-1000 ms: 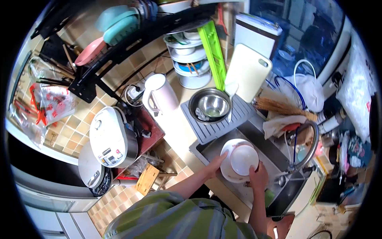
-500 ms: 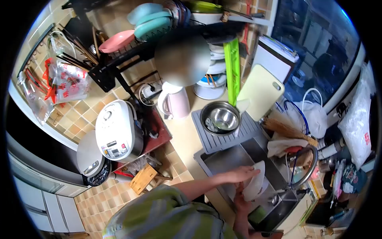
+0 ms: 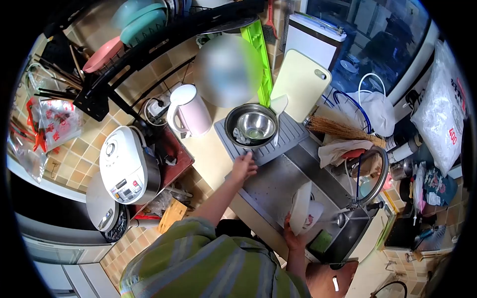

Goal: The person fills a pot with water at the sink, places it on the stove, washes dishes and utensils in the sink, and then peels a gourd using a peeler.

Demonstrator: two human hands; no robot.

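My left hand (image 3: 244, 168) reaches to the front edge of the grey drainer mat (image 3: 293, 130), its fingers partly spread, with nothing visible in them. On that mat sit nested stainless steel bowls (image 3: 257, 125), the inner one holding a little crumpled whitish material. Over the sink (image 3: 268, 188), my right hand (image 3: 294, 236) grips a white plate (image 3: 300, 207) by its lower edge, tilted nearly on its side. Just behind the plate is a white bowl (image 3: 313, 218) with a reddish pattern, partly hidden. A green sponge (image 3: 321, 241) lies close to the right hand.
A curved faucet (image 3: 381, 174) arches at the sink's right. Behind the mat stand a pale cutting board (image 3: 300, 84), a white spatula (image 3: 279, 111) and a straw brush (image 3: 343, 130). A pink kettle (image 3: 194, 111) and a rice cooker (image 3: 129, 166) stand to the left.
My left hand has left the plate and moved up and left to the mat's edge. My right hand keeps hold of the plate, now more upright. The camera view has shifted.
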